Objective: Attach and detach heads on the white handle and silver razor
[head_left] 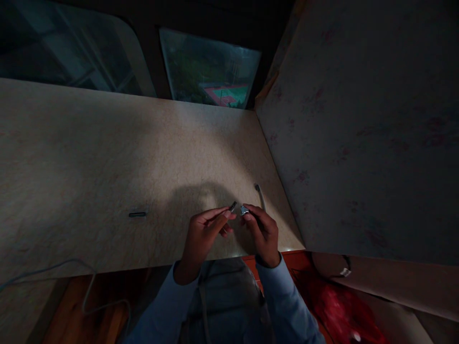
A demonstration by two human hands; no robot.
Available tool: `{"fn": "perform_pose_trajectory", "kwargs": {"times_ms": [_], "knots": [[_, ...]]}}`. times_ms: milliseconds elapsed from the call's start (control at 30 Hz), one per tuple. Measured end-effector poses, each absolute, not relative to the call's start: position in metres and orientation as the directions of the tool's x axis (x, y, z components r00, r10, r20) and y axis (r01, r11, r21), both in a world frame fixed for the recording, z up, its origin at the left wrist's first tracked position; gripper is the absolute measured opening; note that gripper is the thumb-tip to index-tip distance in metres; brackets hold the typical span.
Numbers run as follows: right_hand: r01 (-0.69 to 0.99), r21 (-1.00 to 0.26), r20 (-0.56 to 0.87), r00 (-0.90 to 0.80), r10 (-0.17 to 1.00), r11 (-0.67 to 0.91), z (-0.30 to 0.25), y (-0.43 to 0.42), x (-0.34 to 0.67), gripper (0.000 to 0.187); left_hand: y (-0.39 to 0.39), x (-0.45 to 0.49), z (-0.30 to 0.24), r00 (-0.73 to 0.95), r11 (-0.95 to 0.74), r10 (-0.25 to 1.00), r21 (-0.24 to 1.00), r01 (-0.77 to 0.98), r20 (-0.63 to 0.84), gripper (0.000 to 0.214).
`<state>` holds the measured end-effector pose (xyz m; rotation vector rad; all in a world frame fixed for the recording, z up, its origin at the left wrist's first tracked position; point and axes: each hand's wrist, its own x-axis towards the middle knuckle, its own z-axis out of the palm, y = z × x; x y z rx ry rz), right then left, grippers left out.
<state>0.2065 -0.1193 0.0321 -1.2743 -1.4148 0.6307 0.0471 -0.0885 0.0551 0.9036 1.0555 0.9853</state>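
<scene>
My left hand [205,231] pinches a small dark rectangular piece with a metallic edge [233,206] between thumb and forefinger. Just to its right, my right hand [263,229] grips a small shiny silver piece [244,210] by the fingertips. A narrow gap separates the two pieces, which are held above the table near its front edge; their exact kind is too small to make out. Behind my right hand lies a short pale cable [261,197] with a dark end, its lower part hidden by the hand. Off to the left, a thin dark bar [137,215] rests on the tabletop.
The marbled table [89,157] meets a flower-patterned wall [340,143] on the right and a window [211,67] at the back. A long pale cord [73,261] hangs over the front left edge. A red plastic bag [339,306] sits low at the right.
</scene>
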Motion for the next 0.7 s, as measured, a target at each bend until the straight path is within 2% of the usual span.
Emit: {"fn": "perform_pose_trajectory", "kwargs": {"times_ms": [233,367,533,700], "knots": [[0.349,-0.867,0.424,0.137,0.896,0.357,0.04,-0.12,0.199,0.023,-0.089,0.045,0.053,0.273,0.252,0.942,0.951,-0.181,-0.198,0.045],[0.292,-0.891,0.396,0.13,0.909,0.346,0.039,-0.12,0.197,0.024,-0.086,0.038,0.051,0.362,0.19,0.924,0.968,-0.164,-0.12,0.056],[0.259,-0.912,0.353,0.109,0.929,0.317,0.04,-0.12,0.196,0.023,-0.082,0.031,0.049,0.471,0.14,0.881,0.976,-0.166,-0.046,0.052],[0.238,-0.919,0.346,0.108,0.932,0.314,0.043,-0.121,0.194,0.022,-0.082,0.031,0.049,0.486,0.096,0.874,0.974,-0.206,0.016,0.051]]}}
